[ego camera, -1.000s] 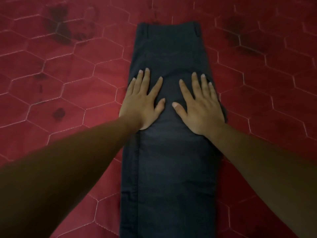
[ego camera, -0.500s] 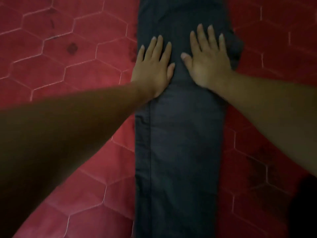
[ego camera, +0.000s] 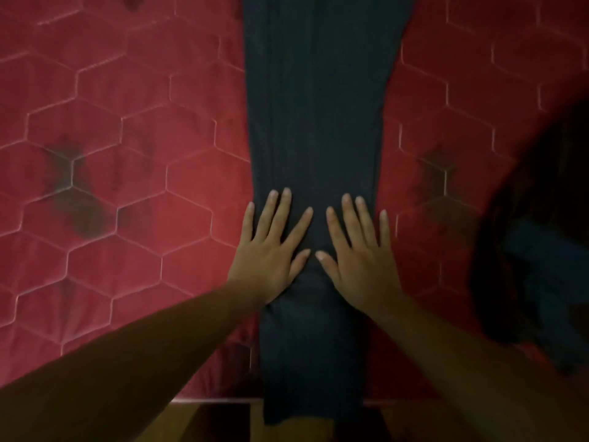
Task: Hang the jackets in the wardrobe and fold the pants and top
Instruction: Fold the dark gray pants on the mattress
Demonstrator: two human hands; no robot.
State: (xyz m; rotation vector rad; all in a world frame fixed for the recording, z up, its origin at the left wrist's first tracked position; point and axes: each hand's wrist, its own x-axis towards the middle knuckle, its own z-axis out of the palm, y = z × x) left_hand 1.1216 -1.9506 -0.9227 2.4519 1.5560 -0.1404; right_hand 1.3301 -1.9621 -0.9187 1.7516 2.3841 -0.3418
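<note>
Dark blue-grey pants (ego camera: 318, 106) lie lengthwise down the middle of a red quilted mattress (ego camera: 143, 186), one leg folded over the other. Their hem hangs over the mattress's near edge. My left hand (ego camera: 271, 250) lies flat on the pants' left side, fingers straight and spread. My right hand (ego camera: 360, 253) presses flat on the right side, thumbs nearly meeting. The waistband is out of view at the top.
A heap of dark clothing (ego camera: 535, 250) lies at the right edge of the mattress. The mattress's near edge (ego camera: 216, 400) runs along the bottom, with a wooden floor (ego camera: 178, 419) below it.
Both flat hands have slid down the pants toward me, from the upper part to the lower legs. The view has tilted down, so the near mattress edge and hem now show.
</note>
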